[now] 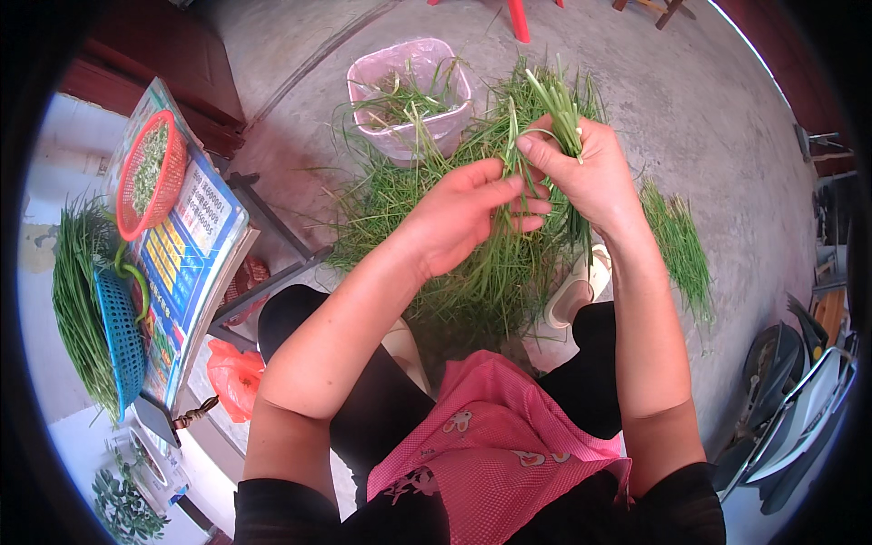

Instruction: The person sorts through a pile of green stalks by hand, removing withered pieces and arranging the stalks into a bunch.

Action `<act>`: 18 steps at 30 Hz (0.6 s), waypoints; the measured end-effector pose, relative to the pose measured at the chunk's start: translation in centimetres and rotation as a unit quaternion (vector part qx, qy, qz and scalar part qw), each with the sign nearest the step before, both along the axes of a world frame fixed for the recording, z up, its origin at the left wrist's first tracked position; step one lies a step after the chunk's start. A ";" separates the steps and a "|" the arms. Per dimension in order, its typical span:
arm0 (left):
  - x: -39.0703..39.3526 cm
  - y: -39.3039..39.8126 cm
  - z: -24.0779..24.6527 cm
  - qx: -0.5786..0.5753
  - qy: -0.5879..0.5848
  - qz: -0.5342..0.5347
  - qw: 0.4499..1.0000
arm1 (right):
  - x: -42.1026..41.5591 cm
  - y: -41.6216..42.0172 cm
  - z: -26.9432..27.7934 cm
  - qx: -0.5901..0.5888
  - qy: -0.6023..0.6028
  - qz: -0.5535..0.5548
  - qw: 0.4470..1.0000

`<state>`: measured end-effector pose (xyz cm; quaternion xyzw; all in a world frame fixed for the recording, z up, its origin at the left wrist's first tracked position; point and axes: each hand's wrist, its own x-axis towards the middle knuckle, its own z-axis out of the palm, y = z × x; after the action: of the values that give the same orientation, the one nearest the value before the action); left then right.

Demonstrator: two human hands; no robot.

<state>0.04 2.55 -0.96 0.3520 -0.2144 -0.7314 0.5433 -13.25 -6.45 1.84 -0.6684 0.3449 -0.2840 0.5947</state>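
My right hand (pixel 589 167) holds a bunch of garlic chives (pixel 560 112), pale cut ends pointing up and away from me. The green leaves hang below the palm. Close beside it, my left hand (pixel 470 208) has its thumb and forefinger closed on a few loose chive strands (pixel 509 146), its other fingers spread. Beneath both hands a large, tangled pile of chives (pixel 409 218) covers the floor between my shoes. At the far side of the pile stands a pink bin (pixel 409 139) lined with a clear bag, with trimmings inside.
A smaller bundle of chives (pixel 678 245) lies on the concrete floor to the right. On the left, a low table (pixel 197 225) carries an orange-red basket (pixel 170 184) of chopped greens and a blue basket (pixel 122 340) beside long chives. A red plastic bag (pixel 235 381) sits below. A scooter (pixel 793 415) stands at right.
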 end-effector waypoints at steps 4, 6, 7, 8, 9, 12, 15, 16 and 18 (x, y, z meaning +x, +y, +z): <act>0.5 -0.1 -0.2 0.017 0.055 0.026 0.998 | -0.2 0.2 1.2 0.031 -0.007 0.003 0.999; 0.8 0.0 -0.7 0.018 0.029 0.045 0.998 | -0.3 0.3 1.6 0.084 -0.029 0.007 0.996; 1.1 0.0 -1.0 0.021 0.012 0.054 0.998 | -0.6 0.1 1.7 0.122 -0.048 0.008 0.991; 1.3 0.0 -1.1 0.024 -0.006 0.063 0.998 | -0.8 -0.1 1.7 0.161 -0.067 0.009 0.985; 1.3 -0.1 -1.1 0.024 -0.017 0.074 0.997 | -1.1 -0.2 1.7 0.168 -0.075 -0.003 0.983; 1.4 -0.2 -1.1 0.023 -0.053 0.098 0.994 | -2.3 -1.2 1.9 0.176 -0.064 -0.031 0.982; 1.3 -0.2 -0.6 0.014 -0.086 0.104 0.991 | -2.9 -2.7 0.4 -0.281 0.181 -0.153 0.930; 1.3 -0.1 -0.5 0.009 -0.091 0.105 0.990 | -2.8 -2.6 0.5 -0.282 0.202 -0.173 0.922; 1.1 0.0 -0.5 0.001 -0.101 0.106 0.989 | -2.7 -2.5 0.3 -0.184 0.163 -0.138 0.960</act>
<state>1.15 2.51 -1.49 0.4451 -0.2292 -0.6308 0.5929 -15.93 -8.91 2.16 -0.7494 0.4675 -0.3090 0.3526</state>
